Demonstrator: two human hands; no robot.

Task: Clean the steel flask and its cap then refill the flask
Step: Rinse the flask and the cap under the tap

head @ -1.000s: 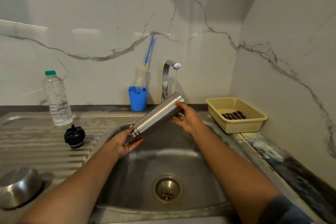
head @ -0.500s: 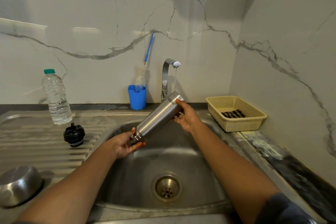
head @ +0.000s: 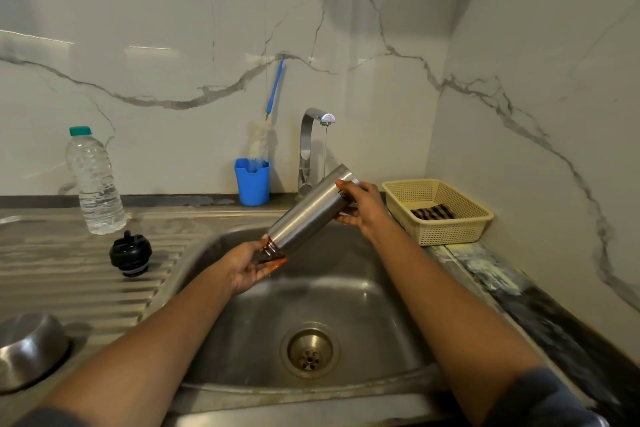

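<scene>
The steel flask [head: 308, 210] is tilted over the sink basin [head: 346, 291], its mouth down to the left and its base up to the right. My left hand [head: 251, 265] cups the mouth end, palm against the opening. My right hand [head: 362, 206] grips the base end. The black cap [head: 130, 253] stands on the ribbed drainboard [head: 69, 274] to the left. A thin stream of water runs from the tap [head: 313, 146] behind the flask.
A plastic water bottle [head: 94, 182] stands at the back left. A blue cup [head: 252, 182] holds a bottle brush [head: 265, 128]. A cream basket [head: 438, 211] with a striped cloth sits right of the sink. A steel bowl [head: 29, 348] lies upside down at the front left.
Both hands have lifted the flask slightly and kept it tilted; my left hand has shifted under its mouth. The cap and other items have not moved.
</scene>
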